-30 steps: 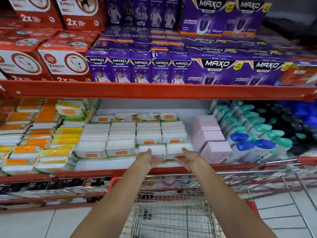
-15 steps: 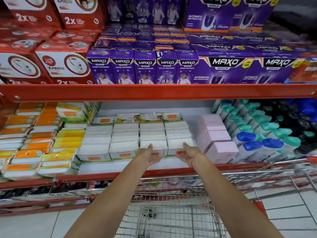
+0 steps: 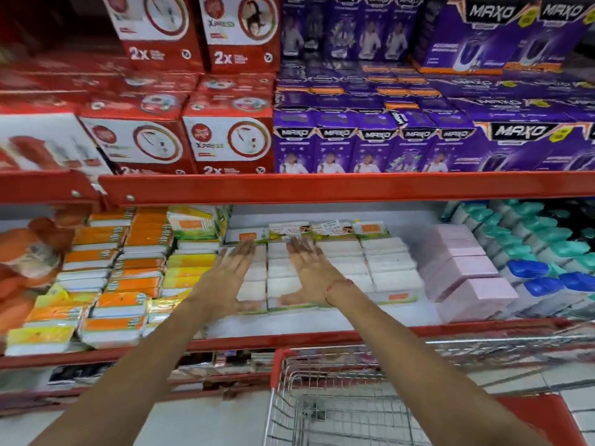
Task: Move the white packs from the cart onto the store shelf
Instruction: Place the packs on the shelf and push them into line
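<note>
White packs (image 3: 351,268) sit in rows mid-shelf, between yellow packs (image 3: 190,268) and pink boxes (image 3: 467,272). Cart (image 3: 338,410) nearest, below. Left hand (image 3: 227,275) and right hand (image 3: 310,272) flat, fingers spread, palms down over the packs, gripping nothing.

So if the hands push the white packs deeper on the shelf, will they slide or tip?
The white packs lie flat in low rows, so they probably slide rather than tip. Their glossy wrap suggests easy slipping on the shelf. They look soft, so may squash slightly.
</note>
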